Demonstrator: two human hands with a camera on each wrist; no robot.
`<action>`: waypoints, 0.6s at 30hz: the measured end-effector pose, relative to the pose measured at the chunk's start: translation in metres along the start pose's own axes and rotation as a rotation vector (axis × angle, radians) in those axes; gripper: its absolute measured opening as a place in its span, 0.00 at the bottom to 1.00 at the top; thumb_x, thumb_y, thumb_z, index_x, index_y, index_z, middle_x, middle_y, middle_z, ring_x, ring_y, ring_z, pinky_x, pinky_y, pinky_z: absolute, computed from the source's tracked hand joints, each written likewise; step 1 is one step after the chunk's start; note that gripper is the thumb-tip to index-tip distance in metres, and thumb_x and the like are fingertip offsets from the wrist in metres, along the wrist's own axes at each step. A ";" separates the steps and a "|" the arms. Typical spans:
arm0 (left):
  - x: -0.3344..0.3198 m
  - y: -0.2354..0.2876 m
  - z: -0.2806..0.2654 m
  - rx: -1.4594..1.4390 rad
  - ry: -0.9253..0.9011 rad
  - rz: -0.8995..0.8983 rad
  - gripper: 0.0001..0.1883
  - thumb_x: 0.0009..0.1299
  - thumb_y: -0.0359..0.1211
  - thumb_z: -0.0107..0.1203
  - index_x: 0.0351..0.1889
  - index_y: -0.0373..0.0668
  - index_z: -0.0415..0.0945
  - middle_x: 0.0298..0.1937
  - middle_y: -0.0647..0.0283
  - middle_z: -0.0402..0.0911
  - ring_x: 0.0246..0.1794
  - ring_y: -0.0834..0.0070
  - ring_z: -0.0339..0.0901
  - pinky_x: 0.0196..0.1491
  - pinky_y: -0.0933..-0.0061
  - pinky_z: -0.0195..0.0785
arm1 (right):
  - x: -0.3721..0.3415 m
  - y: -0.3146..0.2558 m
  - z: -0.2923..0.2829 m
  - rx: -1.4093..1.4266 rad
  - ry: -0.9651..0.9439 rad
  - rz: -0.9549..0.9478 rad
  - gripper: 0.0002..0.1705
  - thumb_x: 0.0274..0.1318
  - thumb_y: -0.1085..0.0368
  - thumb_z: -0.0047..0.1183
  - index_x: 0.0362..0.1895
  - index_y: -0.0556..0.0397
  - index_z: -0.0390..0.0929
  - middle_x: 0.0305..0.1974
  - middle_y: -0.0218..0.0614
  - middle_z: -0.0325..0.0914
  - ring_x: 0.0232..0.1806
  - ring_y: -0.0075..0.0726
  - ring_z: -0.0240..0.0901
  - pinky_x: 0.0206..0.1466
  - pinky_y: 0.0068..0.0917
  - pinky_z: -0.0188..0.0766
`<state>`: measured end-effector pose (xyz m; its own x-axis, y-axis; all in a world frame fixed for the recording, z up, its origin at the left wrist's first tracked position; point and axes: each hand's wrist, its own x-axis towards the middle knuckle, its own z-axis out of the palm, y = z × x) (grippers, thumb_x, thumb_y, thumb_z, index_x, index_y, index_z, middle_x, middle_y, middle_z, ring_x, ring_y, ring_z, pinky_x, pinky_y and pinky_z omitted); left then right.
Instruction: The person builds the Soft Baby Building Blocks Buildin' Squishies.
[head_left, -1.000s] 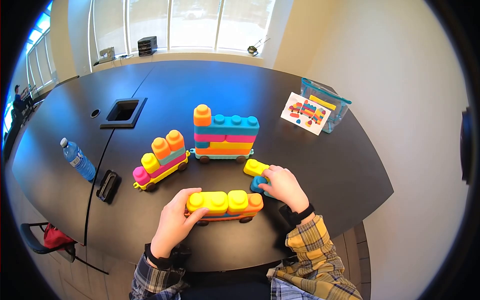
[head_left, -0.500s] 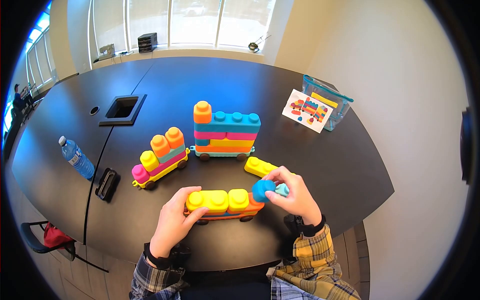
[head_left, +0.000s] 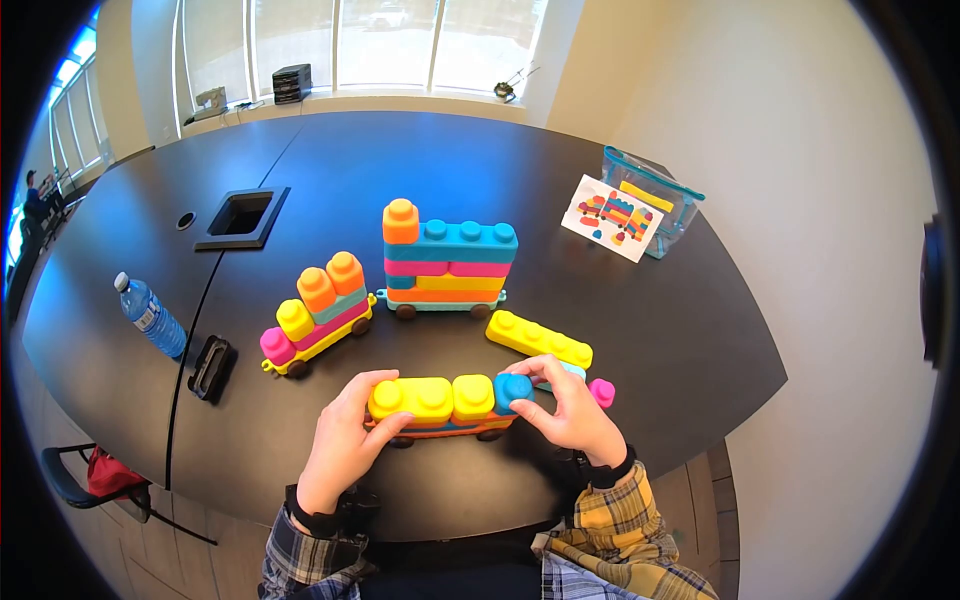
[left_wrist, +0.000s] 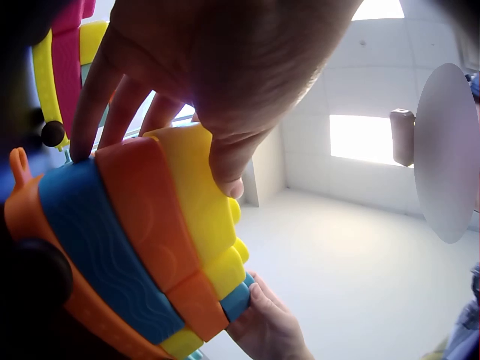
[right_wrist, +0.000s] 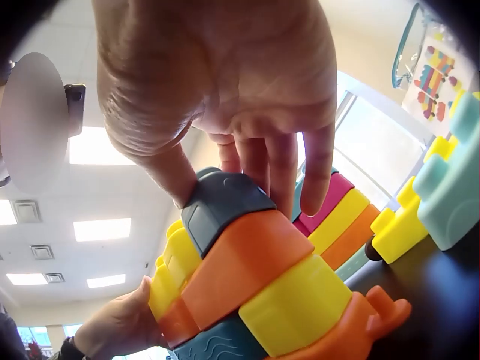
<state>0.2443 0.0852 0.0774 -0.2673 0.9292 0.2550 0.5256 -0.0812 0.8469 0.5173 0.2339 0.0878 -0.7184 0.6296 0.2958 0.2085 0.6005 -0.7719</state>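
Near the table's front edge stands a block train car with an orange wheeled base (left_wrist: 97, 319) and blue, orange and yellow blocks stacked on it. My left hand (head_left: 340, 440) grips its left end, thumb in front and fingers behind, beside a long yellow block (head_left: 415, 398) on top. A square yellow block (head_left: 472, 398) sits to the right of that one. My right hand (head_left: 582, 422) pinches a small blue block (head_left: 513, 390) between thumb and fingers at the car's top right end. In the right wrist view, the blue block's lower edge meets the orange block (right_wrist: 244, 266) under it.
Two more block train cars, a tall one (head_left: 450, 255) and a stepped one (head_left: 322, 322), stand behind. A long yellow block (head_left: 540, 338), light teal block (head_left: 574, 370) and pink block (head_left: 602, 392) lie right. Farther off are a picture card (head_left: 610, 220), clear pouch (head_left: 682, 212) and water bottle (head_left: 152, 315).
My right hand has picked up the blue block from beside the loose blocks and brought it left onto the car's right end. The left hand keeps its hold on the car.
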 end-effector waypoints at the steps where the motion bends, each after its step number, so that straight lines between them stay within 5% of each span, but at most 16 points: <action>1: 0.000 0.000 0.000 -0.001 0.000 0.000 0.24 0.71 0.38 0.70 0.62 0.42 0.77 0.54 0.53 0.85 0.54 0.56 0.85 0.53 0.62 0.82 | -0.001 0.001 0.001 0.004 0.006 -0.003 0.21 0.66 0.65 0.67 0.58 0.56 0.75 0.55 0.40 0.85 0.56 0.37 0.82 0.64 0.37 0.76; 11: 0.005 -0.003 -0.004 0.004 -0.067 0.020 0.23 0.72 0.32 0.67 0.64 0.40 0.74 0.55 0.53 0.84 0.57 0.61 0.84 0.56 0.65 0.81 | -0.001 0.001 -0.001 0.007 -0.009 0.013 0.22 0.67 0.64 0.66 0.60 0.56 0.75 0.56 0.39 0.84 0.58 0.38 0.81 0.65 0.38 0.76; 14: 0.005 0.000 -0.006 0.012 -0.062 0.018 0.23 0.72 0.32 0.67 0.64 0.40 0.74 0.55 0.53 0.84 0.57 0.62 0.84 0.58 0.65 0.81 | 0.002 -0.002 -0.016 0.032 -0.080 0.018 0.22 0.70 0.60 0.64 0.62 0.55 0.76 0.58 0.43 0.83 0.60 0.47 0.81 0.67 0.41 0.74; 18: 0.005 0.002 -0.006 0.003 -0.068 -0.004 0.23 0.73 0.32 0.67 0.64 0.40 0.74 0.55 0.53 0.84 0.57 0.62 0.84 0.59 0.65 0.79 | 0.005 0.022 -0.058 -0.340 0.131 -0.019 0.21 0.69 0.55 0.63 0.59 0.53 0.82 0.62 0.48 0.81 0.63 0.55 0.79 0.67 0.42 0.75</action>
<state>0.2392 0.0875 0.0836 -0.2137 0.9520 0.2194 0.5275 -0.0766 0.8461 0.5570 0.2784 0.1050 -0.6378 0.6611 0.3951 0.4201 0.7286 -0.5410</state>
